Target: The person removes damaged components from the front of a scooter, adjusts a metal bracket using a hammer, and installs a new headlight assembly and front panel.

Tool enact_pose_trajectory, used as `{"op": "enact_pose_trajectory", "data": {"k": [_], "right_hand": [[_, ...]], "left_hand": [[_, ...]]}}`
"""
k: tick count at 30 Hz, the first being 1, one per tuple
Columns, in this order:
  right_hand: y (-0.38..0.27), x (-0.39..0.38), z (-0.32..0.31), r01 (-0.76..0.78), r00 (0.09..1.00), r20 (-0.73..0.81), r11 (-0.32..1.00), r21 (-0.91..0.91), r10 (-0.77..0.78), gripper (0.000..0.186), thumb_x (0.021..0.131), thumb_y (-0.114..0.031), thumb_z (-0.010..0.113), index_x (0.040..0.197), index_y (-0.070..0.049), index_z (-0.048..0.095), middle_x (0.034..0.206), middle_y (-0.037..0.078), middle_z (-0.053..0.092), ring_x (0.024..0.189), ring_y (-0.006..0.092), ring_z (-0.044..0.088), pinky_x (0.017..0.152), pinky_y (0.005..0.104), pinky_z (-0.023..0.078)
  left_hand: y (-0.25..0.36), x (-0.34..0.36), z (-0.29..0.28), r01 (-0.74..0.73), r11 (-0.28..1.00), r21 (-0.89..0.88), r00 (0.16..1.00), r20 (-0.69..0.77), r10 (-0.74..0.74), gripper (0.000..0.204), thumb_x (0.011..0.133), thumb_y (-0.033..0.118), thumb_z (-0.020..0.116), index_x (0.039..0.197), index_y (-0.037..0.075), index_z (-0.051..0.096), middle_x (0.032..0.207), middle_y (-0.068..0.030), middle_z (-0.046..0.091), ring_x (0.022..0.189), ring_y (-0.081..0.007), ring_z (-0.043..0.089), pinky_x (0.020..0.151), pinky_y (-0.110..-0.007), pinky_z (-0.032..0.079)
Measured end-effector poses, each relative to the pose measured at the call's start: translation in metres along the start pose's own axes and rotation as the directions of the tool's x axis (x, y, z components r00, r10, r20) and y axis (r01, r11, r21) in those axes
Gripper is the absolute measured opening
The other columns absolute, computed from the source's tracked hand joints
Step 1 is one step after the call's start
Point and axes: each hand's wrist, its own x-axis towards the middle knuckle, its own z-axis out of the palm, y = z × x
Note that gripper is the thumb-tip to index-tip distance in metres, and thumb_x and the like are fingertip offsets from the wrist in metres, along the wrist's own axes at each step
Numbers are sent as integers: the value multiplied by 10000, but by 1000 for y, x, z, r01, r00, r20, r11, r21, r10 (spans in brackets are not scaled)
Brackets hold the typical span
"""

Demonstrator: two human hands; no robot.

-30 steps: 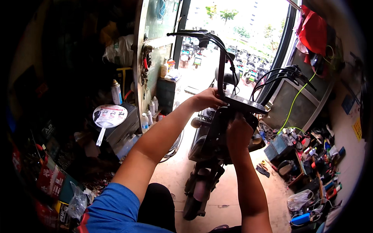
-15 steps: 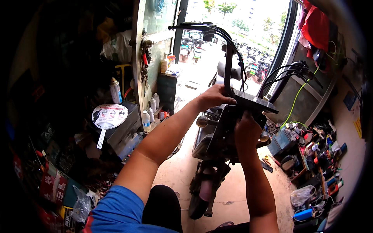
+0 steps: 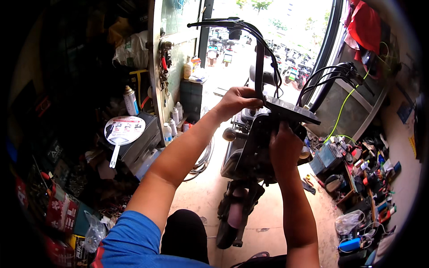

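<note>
An electric scooter stands before me, its front wheel (image 3: 229,234) toward me. Tall black handlebars (image 3: 259,62) rise from it, with a flat dark bar-shaped panel (image 3: 292,110) at their base. My left hand (image 3: 239,103) is closed at the panel's left end, beside the left handlebar upright; what its fingertips pinch is hidden. Just below the panel, my right hand (image 3: 286,145) is closed with its fingers upward against the black front plate (image 3: 254,145). Anything in those fingers is too dark and covered to make out. Black cables (image 3: 273,56) loop down from the handlebars.
At left, a round hand fan (image 3: 125,130) and a spray can (image 3: 130,101) rest on a dark cabinet. A coiled hose (image 3: 203,163) lies beside the scooter. Cluttered tools and parts (image 3: 364,178) fill the right side. Parked scooters (image 3: 286,67) show outside the doorway.
My left hand has drawn its thumb back, and its fingers are now bunched at the panel's left end. My right hand stays under the panel. The whole view has shifted slightly.
</note>
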Motion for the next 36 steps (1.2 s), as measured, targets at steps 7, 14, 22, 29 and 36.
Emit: {"op": "enact_pose_trajectory", "data": {"k": [7, 14, 22, 29, 36], "right_hand": [[-3, 2, -2, 7, 1000, 2, 1000, -23, -7, 268, 869, -190, 757, 1051, -52, 617, 823, 150, 705, 731, 370, 717, 623, 471, 563], [1, -5, 0, 36, 998, -48, 999, 14, -36, 257, 883, -180, 740, 1077, -54, 629, 830, 149, 709, 744, 374, 717, 627, 472, 565], [7, -6, -2, 11, 1000, -22, 999, 39, -10, 272, 902, -190, 717, 1120, -53, 629, 862, 156, 718, 748, 376, 720, 636, 473, 569], [-6, -4, -1, -11, 1000, -21, 1000, 18, 11, 307, 907, -184, 706, 1175, -51, 638, 861, 165, 731, 747, 371, 725, 639, 473, 575], [-6, -4, -2, -6, 999, -34, 999, 38, 7, 308, 892, -165, 714, 1165, -42, 642, 859, 169, 725, 749, 377, 720, 647, 476, 575]], "left_hand": [[12, -17, -19, 74, 996, 40, 997, -30, -73, 164, 950, 99, 754, 1062, -20, 756, 941, -119, 775, 861, -180, 749, 820, -314, 599], [-2, -18, -8, 68, 997, 43, 972, -228, -57, 160, 980, 106, 717, 1059, -28, 758, 902, -105, 772, 825, -154, 749, 773, -270, 601], [5, -30, -21, 70, 994, 80, 996, -63, -65, 154, 970, 109, 709, 1041, -25, 736, 947, -110, 765, 876, -180, 738, 841, -312, 587], [19, -27, -17, 161, 965, 209, 978, -162, -128, 452, 897, 356, 824, 1199, 27, 755, 1035, -64, 765, 819, -80, 651, 691, -248, 518], [19, -8, -6, 213, 969, 127, 973, -119, -199, 387, 911, 185, 780, 1219, -40, 715, 1110, -116, 755, 969, -179, 702, 880, -316, 537]]}}
